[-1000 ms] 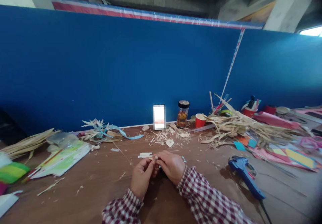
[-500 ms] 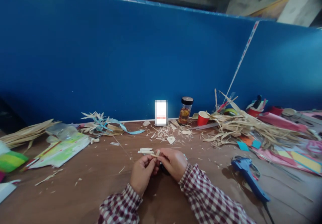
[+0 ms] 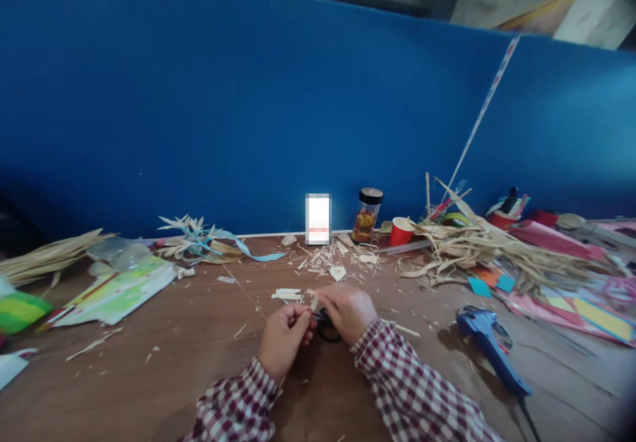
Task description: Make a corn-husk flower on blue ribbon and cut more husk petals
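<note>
Left of the glue gun [image 3: 497,356], our left fingers [image 3: 300,327] pinch a likely flimsy strip [image 3: 314,302], best held low; right fingers [image 3: 332,300] unclear.

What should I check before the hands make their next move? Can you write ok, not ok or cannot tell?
1. Left hand has the pale strip: ok, pinched at its fingertips.
2. Right hand grips the strip too: cannot tell; its fingertips are partly hidden.
3. Black looped thing in plain sight: not ok, the right hand partly covers it.
4. Blue glue gun apart from both hands: ok.
5. Brown table free of scraps: not ok.
</note>
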The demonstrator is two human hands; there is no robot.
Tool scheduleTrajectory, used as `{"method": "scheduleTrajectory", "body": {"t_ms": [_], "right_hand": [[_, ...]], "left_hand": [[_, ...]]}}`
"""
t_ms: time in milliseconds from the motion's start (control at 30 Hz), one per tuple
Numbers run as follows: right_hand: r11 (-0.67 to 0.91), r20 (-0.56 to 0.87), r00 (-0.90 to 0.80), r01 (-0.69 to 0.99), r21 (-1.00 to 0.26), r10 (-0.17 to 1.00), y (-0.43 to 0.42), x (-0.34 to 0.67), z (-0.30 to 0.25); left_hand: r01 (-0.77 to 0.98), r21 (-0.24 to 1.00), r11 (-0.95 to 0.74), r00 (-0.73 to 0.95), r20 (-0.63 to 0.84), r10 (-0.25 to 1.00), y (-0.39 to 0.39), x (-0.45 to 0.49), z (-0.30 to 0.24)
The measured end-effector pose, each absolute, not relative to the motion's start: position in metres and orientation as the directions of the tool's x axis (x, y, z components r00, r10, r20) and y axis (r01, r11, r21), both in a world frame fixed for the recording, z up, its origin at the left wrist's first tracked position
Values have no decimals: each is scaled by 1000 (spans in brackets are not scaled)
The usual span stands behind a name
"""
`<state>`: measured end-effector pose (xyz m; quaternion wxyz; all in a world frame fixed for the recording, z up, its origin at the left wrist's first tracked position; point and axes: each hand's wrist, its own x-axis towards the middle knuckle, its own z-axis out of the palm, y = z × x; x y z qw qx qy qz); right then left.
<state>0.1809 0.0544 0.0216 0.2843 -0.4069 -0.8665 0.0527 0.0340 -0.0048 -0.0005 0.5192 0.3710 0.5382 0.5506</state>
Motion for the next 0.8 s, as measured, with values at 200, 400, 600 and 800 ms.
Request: {"method": "scheduleTrajectory", "body": {"t_ms": [200, 400, 600, 800], "right_hand": [[553, 542, -289, 717, -423, 789, 72, 201, 28], [682, 424, -544, 481, -551, 725, 44, 173, 22], [672, 375, -579, 472, -570, 724, 41, 171, 24], [694, 405, -573, 491, -526, 713, 39, 172, 28]], "left_hand": [[-341, 936, 89, -272, -188, 944, -7, 33, -5], [-250, 968, 25, -213, -80, 974, -5, 31, -9], [-166, 985, 39, -183, -69, 981, -8, 35, -5], [-191, 977, 98, -194, -136, 972, -6, 35, -5]]}}
